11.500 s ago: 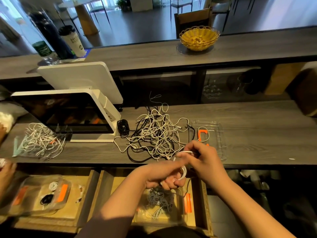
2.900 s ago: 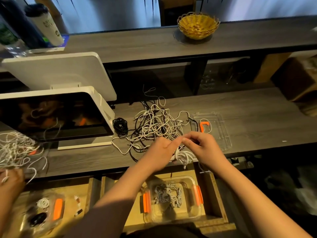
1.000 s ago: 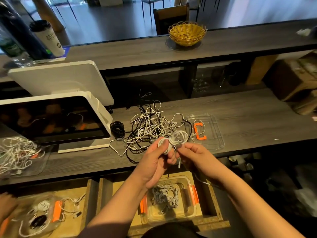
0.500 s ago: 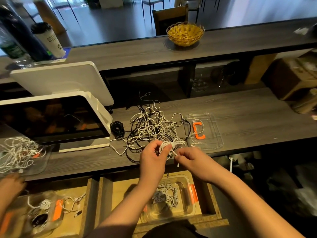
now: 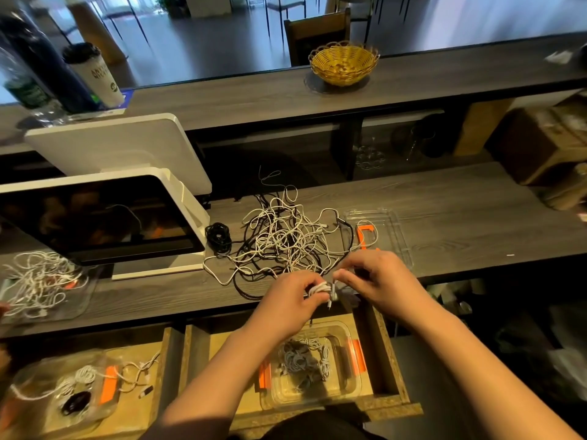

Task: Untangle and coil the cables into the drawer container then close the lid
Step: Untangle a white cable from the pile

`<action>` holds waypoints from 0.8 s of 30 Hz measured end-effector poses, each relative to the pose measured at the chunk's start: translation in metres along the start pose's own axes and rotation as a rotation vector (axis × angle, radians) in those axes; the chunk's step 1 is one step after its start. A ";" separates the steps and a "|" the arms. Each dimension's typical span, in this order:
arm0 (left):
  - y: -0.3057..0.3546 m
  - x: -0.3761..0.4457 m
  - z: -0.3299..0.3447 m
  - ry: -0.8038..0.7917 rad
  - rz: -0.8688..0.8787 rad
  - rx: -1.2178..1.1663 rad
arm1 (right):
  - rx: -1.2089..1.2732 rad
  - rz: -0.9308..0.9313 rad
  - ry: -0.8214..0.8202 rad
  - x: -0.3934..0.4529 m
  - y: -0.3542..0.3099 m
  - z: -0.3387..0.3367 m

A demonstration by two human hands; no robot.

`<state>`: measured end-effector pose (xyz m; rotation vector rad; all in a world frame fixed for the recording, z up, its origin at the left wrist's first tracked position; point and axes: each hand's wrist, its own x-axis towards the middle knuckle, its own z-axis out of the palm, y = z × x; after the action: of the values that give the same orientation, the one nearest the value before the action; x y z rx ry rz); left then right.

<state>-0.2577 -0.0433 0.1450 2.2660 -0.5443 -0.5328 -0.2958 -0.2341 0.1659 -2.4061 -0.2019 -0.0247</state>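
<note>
My left hand [image 5: 290, 301] grips a small white coiled cable [image 5: 321, 289] just above the counter's front edge. My right hand [image 5: 378, 281] pinches the cable's loose end beside the coil. Behind both hands lies a tangled pile of white and black cables [image 5: 286, 239]. The clear lid with orange clips [image 5: 386, 230] rests on the counter to the right of the pile. Below, in the open drawer [image 5: 386, 360], sits a clear container with orange latches [image 5: 351, 389] holding several coiled cables.
A white tablet stand [image 5: 104, 217] stands at the left, with a coiled black cable [image 5: 218, 236] beside it. Another cable pile [image 5: 38, 281] and a second drawer container [image 5: 63, 392] are at far left. A yellow basket [image 5: 344, 63] sits on the upper shelf.
The white coil has been drawn tighter and lowered toward the counter edge. My right hand moved closer to the coil, pinching its end.
</note>
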 end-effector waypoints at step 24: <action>0.012 0.007 0.009 0.559 -0.297 -0.898 | 0.201 0.119 -0.096 0.006 -0.009 0.028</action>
<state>-0.2591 -0.0596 0.1467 1.5066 0.2869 -0.1870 -0.2926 -0.2083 0.1518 -2.2164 -0.1001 0.1586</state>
